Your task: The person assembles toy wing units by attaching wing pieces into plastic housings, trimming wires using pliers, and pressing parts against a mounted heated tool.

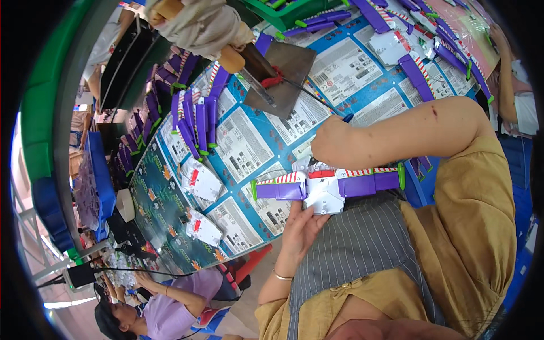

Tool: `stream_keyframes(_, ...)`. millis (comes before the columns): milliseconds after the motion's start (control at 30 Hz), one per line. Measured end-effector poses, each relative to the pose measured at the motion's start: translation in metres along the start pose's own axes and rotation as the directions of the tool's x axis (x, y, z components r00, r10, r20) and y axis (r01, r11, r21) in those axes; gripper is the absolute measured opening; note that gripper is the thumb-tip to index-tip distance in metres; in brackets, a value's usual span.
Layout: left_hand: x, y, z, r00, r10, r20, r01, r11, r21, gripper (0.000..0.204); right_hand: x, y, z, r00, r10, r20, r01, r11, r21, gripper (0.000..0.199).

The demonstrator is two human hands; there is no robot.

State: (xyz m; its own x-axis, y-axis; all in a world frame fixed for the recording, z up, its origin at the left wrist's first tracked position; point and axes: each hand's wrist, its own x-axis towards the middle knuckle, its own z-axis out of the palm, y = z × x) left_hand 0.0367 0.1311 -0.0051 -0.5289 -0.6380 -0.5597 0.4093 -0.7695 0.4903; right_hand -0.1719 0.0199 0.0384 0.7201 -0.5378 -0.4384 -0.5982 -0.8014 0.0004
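Closest to us is a striped grey apron [362,243] over a mustard shirt [473,226], just on the near side of the winged toy [324,195], which has a white body and spread purple wings. It sits between the person's hands. The left hand [300,225] pinches its near white edge; the right hand [331,140] is at its far side, fingers hidden, so I can't tell whether they grasp anything. Left of the toy lie two white pieces [202,181]; beyond it, a cloth-wrapped bundle [201,28] looms near a metal plate [297,62].
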Motion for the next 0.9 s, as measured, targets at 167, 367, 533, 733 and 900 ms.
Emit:
stream_keyframes(167,0.018,0.002,0.023,0.985,0.071,-0.159,-0.088,0.991,-0.102,0.053,0.026,0.018,0.000,0.879,-0.021,0.476,-0.138,0.945,0.297,0.014)
stream_keyframes(367,0.005,-0.008,0.017,0.980,0.143,-0.135,-0.145,0.989,-0.005,0.055,-0.041,-0.011,-0.001,0.968,0.064,-0.241,0.028,0.932,0.362,0.013)
stream_keyframes(533,0.010,-0.006,0.024,0.952,0.242,-0.189,-0.252,0.967,-0.030,0.061,-0.049,-0.021,0.005,0.912,0.134,-0.387,0.005,0.941,0.339,0.011)
stream_keyframes(733,0.013,-0.011,0.024,0.939,0.242,-0.245,-0.255,0.967,-0.021,0.059,-0.053,-0.019,0.013,0.896,0.157,-0.415,0.014,0.925,0.380,0.011)
stream_keyframes(900,0.018,-0.008,0.025,0.942,0.233,-0.241,-0.242,0.970,-0.008,0.054,-0.050,-0.015,0.020,0.892,0.173,-0.417,0.008,0.918,0.396,0.012)
